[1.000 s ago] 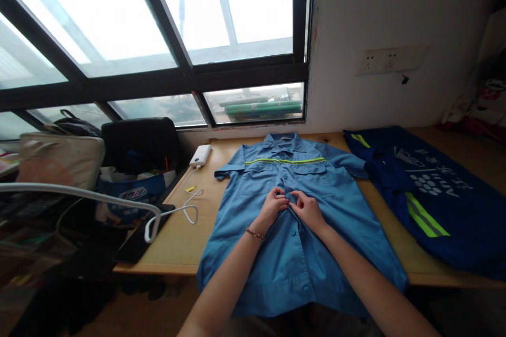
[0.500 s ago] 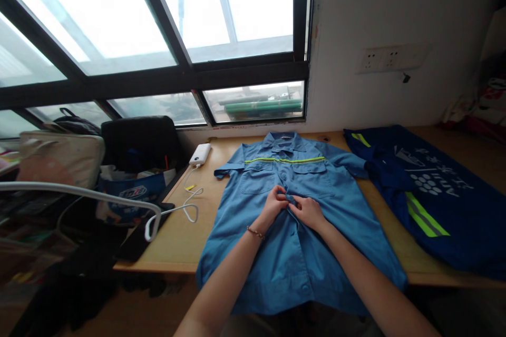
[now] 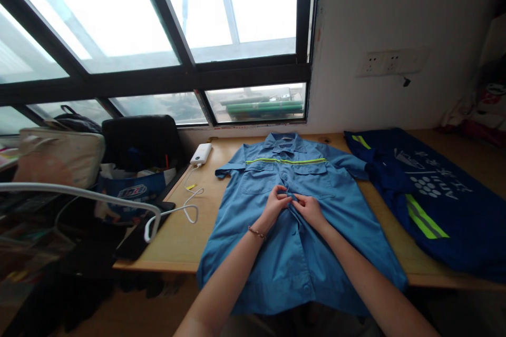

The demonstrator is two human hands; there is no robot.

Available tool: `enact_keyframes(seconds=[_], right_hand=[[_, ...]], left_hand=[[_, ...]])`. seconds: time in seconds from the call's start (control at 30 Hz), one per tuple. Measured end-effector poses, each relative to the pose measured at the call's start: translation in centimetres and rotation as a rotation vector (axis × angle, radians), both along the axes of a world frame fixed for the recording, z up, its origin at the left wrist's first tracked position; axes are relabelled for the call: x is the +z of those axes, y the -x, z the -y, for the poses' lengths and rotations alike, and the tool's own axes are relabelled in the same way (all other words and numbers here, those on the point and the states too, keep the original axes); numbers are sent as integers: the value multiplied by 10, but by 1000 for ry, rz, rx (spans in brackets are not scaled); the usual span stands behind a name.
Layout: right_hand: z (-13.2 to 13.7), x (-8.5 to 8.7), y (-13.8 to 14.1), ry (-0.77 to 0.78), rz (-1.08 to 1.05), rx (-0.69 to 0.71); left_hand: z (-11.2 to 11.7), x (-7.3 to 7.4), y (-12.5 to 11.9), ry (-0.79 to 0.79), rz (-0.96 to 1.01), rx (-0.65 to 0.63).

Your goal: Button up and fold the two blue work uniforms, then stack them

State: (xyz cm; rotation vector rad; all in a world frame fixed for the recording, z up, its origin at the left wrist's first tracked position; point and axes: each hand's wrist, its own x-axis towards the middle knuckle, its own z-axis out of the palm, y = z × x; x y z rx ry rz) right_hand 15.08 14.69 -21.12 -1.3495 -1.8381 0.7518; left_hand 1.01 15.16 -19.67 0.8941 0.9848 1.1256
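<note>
Light blue shirt (image 3: 302,253) lies front up on the table (image 3: 174,245), collar at the far end, hem over the near edge. Left hand (image 3: 275,205) and right hand (image 3: 310,209) meet at mid-shirt, fingertips nearly touching, both closed in a pinch on the front placket; exact grip on any button too small to tell. Lower buttons on the shirt visible between forearms. Left of shirt: white power bank (image 3: 201,154), white cable (image 3: 192,209). Right of shirt: dark blue garment (image 3: 450,210), touching its sleeve.
</note>
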Motion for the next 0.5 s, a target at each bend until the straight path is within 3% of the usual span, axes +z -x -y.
enact_keyframes(seconds=[0.27,0.5], right_hand=[[9,8,6,-182,0,-87],[-1,-3,3,28,-163,-32]], left_hand=[[-1,-3,3,-32,56,12],[-1,-6,1,-69,-7,22]])
